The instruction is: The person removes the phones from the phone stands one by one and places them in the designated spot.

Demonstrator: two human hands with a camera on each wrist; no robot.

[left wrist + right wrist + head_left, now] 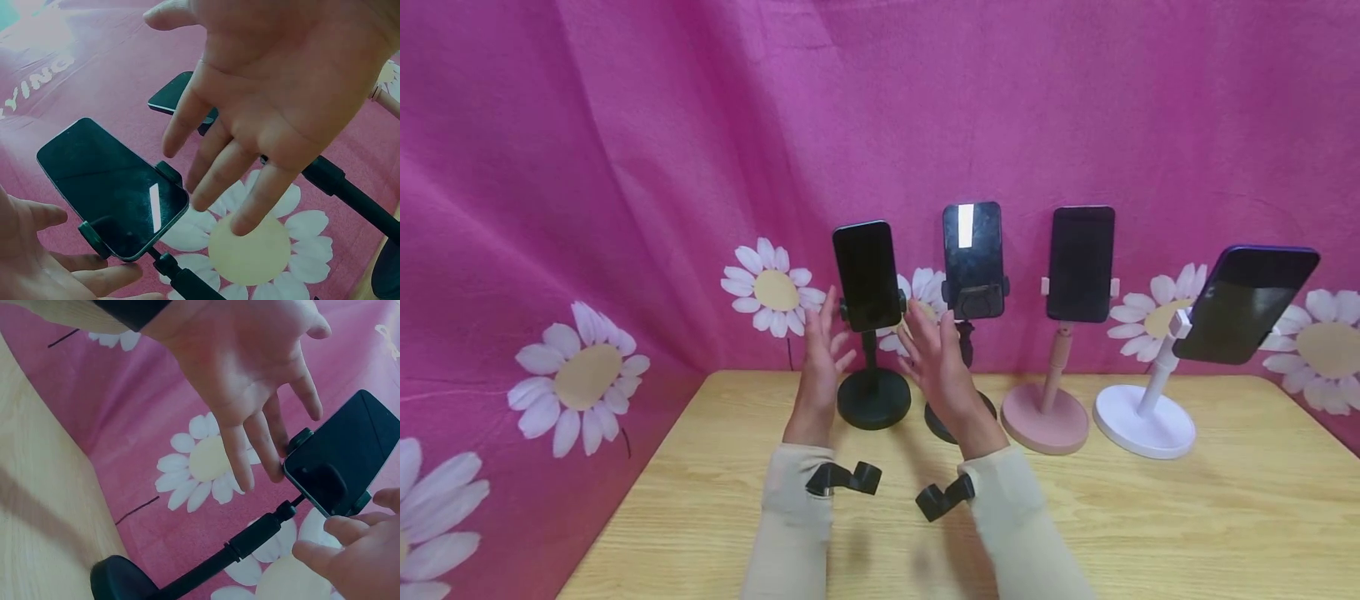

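Note:
In the head view, a black phone (pixel 868 275) stands tilted in the side clamps of a black phone stand (pixel 874 400). My left hand (pixel 820 367) is to the left of it and my right hand (pixel 942 367) to the right, palms towards each other, fingers extended and spread, nothing held. The left wrist view shows the same phone (pixel 112 187), its screen dark with a white reflection, between both hands. From the right wrist, some fingertips of each hand look close to the clamps (pixel 300 440); I cannot tell whether they touch.
To the right stand a second phone (pixel 973 267) on a black stand, partly behind my right hand, a phone (pixel 1081 262) on a pink stand (pixel 1045 421) and a tilted phone (pixel 1243 304) on a white stand (pixel 1144 423). A pink flowered cloth (pixel 662 167) hangs behind the wooden table (pixel 700 500).

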